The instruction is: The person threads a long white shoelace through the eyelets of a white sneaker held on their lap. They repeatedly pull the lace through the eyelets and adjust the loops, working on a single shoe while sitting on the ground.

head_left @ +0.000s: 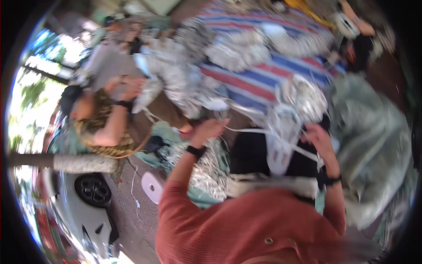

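Observation:
A translucent plastic bag (281,132) lies over my lap, with a crinkled silvery bundle (304,97) at its far end. White straps run off it to both sides. My left hand (210,131) reaches out left of the bag, its fingertips closed at the end of a thin white strap (248,130); blur softens the grip. Right of the bag is my right hand (317,138), its fingers loosely bent and apart, with nothing plainly in them. Another strap length (303,152) passes below that hand. Both wrists wear dark bands.
Silvery strips (204,174) lie heaped by my left arm. A striped sheet (246,83) ahead carries pale bundles (239,50). A large greenish sack (369,145) stands right. One co-worker (107,119) sits left; another person's arm (358,22) shows far right. A parked vehicle (85,211) is left.

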Motion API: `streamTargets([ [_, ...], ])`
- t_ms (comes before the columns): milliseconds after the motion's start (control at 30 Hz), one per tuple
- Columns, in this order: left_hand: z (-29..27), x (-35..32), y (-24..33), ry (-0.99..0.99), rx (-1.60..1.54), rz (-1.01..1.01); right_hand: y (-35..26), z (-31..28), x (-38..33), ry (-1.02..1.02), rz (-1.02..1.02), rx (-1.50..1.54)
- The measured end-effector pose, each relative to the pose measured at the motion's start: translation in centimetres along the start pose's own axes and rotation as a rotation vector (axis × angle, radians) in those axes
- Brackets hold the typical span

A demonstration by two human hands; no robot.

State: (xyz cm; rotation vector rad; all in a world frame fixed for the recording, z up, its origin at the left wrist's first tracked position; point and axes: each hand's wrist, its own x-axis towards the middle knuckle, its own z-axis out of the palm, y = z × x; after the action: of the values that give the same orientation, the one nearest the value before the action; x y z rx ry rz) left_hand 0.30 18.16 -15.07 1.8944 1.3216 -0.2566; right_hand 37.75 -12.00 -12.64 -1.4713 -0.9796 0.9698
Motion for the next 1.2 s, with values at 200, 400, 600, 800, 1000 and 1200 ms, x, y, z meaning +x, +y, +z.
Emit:
streamTargets([
  [200, 5.6, -5.3, 9.8, 0.227, 0.412, 0.712, 5.2, 2.3, -0.2, 0.178, -0.146, -0.253],
  [400, 12.4, -2.9, 19.7, 0.344, 0.314, 1.191, 3.3, 4.1, -2.0, 0.286, -0.122, -0.689],
  [600, 14.4, -2.7, 21.3, 0.248, 0.609, 1.257, 3.6, 5.3, -2.5, 0.313, -0.036, -0.711],
  [800, 14.4, -2.1, 20.8, 0.165, 0.535, 1.319, 3.0, 5.2, -1.2, 0.174, 0.214, -0.579],
  [1000, 15.0, -1.1, 20.4, 0.125, 0.418, 1.405, 3.9, 2.9, 0.1, -0.022, 0.140, -0.647],
  [1200, 15.3, -0.5, 19.8, 0.124, 0.289, 1.379, 0.4, 0.6, 2.0, -0.065, -0.349, -0.905],
])
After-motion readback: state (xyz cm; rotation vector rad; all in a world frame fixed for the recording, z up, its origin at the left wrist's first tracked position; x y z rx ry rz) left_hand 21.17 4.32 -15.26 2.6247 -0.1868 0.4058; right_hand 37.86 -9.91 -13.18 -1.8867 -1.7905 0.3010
